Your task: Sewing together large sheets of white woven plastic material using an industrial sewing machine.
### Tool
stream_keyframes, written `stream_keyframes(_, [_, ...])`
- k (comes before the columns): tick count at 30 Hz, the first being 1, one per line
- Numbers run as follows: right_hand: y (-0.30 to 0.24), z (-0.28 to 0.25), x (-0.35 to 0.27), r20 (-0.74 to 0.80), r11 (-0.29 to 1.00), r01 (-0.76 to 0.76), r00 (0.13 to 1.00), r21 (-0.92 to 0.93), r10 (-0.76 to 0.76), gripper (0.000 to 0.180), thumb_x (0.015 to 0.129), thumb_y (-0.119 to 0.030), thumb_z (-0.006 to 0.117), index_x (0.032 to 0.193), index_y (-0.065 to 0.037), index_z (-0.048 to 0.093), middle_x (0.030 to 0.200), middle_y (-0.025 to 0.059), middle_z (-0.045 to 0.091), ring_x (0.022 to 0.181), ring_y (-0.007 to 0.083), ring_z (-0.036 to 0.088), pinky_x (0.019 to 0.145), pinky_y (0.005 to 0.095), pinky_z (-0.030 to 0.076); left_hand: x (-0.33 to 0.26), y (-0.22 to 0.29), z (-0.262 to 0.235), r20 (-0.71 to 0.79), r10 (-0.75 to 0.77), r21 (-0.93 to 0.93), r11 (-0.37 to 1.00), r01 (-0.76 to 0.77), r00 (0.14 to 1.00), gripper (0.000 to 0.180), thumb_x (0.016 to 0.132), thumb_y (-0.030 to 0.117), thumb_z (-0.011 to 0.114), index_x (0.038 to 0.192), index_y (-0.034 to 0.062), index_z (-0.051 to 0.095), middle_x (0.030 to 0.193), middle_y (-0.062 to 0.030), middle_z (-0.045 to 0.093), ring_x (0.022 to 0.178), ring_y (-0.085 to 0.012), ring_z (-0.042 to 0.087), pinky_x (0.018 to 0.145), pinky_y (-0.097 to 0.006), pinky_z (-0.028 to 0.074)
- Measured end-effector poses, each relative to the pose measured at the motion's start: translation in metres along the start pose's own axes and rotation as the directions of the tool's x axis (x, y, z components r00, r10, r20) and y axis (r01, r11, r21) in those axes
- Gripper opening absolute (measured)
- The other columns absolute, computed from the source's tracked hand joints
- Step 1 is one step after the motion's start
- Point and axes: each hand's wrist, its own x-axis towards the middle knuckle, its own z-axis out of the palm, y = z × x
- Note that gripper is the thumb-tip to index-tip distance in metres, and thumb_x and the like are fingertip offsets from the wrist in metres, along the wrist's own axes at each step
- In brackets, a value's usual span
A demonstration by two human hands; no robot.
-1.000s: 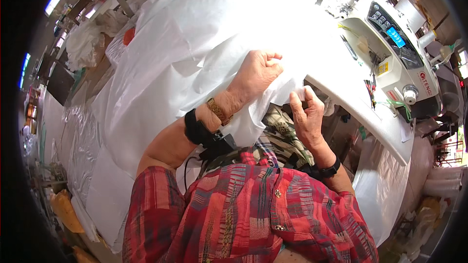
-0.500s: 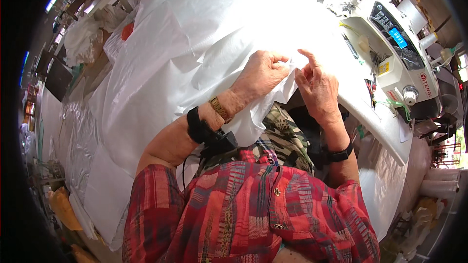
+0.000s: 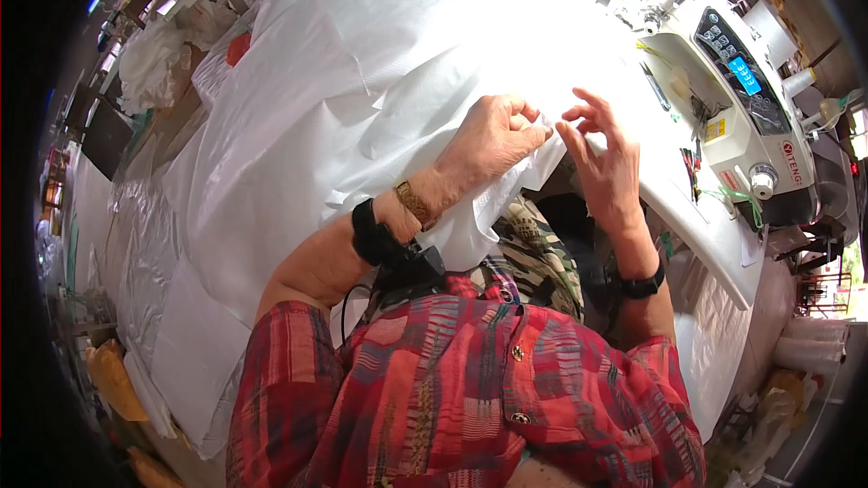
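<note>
A large sheet of white fabric (image 3: 362, 81) lies spread over the table in front of me. My left hand (image 3: 493, 137) rests on its near edge and pinches the cloth between thumb and fingers. My right hand (image 3: 604, 163) is raised just to the right of it, fingers spread, fingertips touching the same fabric edge. A gold bracelet and a black band sit on my left wrist, a black band on my right.
A white sewing machine (image 3: 723, 72) with a small blue display stands at the right on the white table edge (image 3: 696, 226). More white fabric pieces (image 3: 154, 280) are stacked at the left. Cluttered shelves and bags line the far left and lower right.
My right hand has risen from below the fabric edge up beside my left hand and opened its fingers. The left hand has stayed on the cloth.
</note>
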Motion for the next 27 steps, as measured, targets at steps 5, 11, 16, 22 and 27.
stream_keyframes(5, [0.008, 0.011, -0.046, -0.084, 0.969, 0.233, 0.967, -0.087, -0.240, 0.054, 0.071, -0.013, 0.084, 0.114, -0.002, 0.053, 0.107, 0.0180, 0.057, 0.097, 0.0334, 0.059, 0.083, 0.0411, 0.048, -0.011, -0.011, 0.000, 0.055, -0.091, -0.325, 0.940, 0.104, 0.994, 0.020, 0.092, 0.014, 0.068, 0.099, -0.0035, 0.063, 0.076, 0.0027, 0.064, 0.071, -0.0022, 0.054, 0.062, -0.020, 0.045])
stream_keyframes(11, [0.021, 0.032, -0.057, -0.112, 0.967, 0.177, 0.974, -0.182, -0.199, 0.035, 0.074, -0.001, 0.074, 0.104, -0.001, 0.055, 0.101, 0.0177, 0.059, 0.093, 0.0339, 0.059, 0.079, 0.0421, 0.048, -0.023, -0.020, 0.006, 0.002, -0.088, -0.187, 0.978, 0.087, 0.996, 0.015, 0.091, 0.014, 0.069, 0.088, -0.0004, 0.066, 0.080, 0.0028, 0.064, 0.073, -0.0028, 0.055, 0.066, -0.021, 0.047])
stream_keyframes(16, [0.008, 0.022, -0.048, -0.212, 0.959, 0.278, 0.936, -0.049, -0.282, 0.020, 0.078, 0.008, 0.064, 0.095, 0.000, 0.057, 0.083, 0.0135, 0.059, 0.074, 0.0303, 0.060, 0.066, 0.0355, 0.049, -0.024, -0.007, 0.003, -0.040, 0.010, 0.054, 0.999, -0.008, 0.999, 0.014, 0.090, 0.013, 0.069, 0.089, -0.0006, 0.067, 0.078, 0.0031, 0.064, 0.072, -0.0026, 0.055, 0.065, -0.021, 0.047])
stream_keyframes(22, [-0.009, 0.020, -0.036, -0.170, 0.971, 0.233, 0.956, -0.060, -0.240, 0.022, 0.078, 0.007, 0.065, 0.097, -0.001, 0.059, 0.084, 0.0128, 0.060, 0.075, 0.0296, 0.059, 0.066, 0.0364, 0.048, -0.030, 0.010, 0.008, -0.048, 0.104, 0.034, 0.994, -0.102, 0.993, 0.012, 0.090, 0.010, 0.068, 0.090, -0.0018, 0.066, 0.076, 0.0033, 0.062, 0.071, -0.0021, 0.054, 0.063, -0.021, 0.046])
stream_keyframes(27, [-0.012, 0.022, -0.033, -0.147, 0.929, 0.329, 0.924, -0.171, -0.354, 0.028, 0.077, 0.005, 0.067, 0.103, -0.002, 0.061, 0.086, 0.0112, 0.060, 0.080, 0.0288, 0.059, 0.071, 0.0379, 0.047, -0.031, 0.011, 0.005, -0.042, 0.141, 0.040, 0.989, -0.140, 0.989, 0.008, 0.089, 0.004, 0.062, 0.091, -0.0034, 0.064, 0.077, 0.0025, 0.061, 0.072, -0.0024, 0.054, 0.063, -0.021, 0.046])
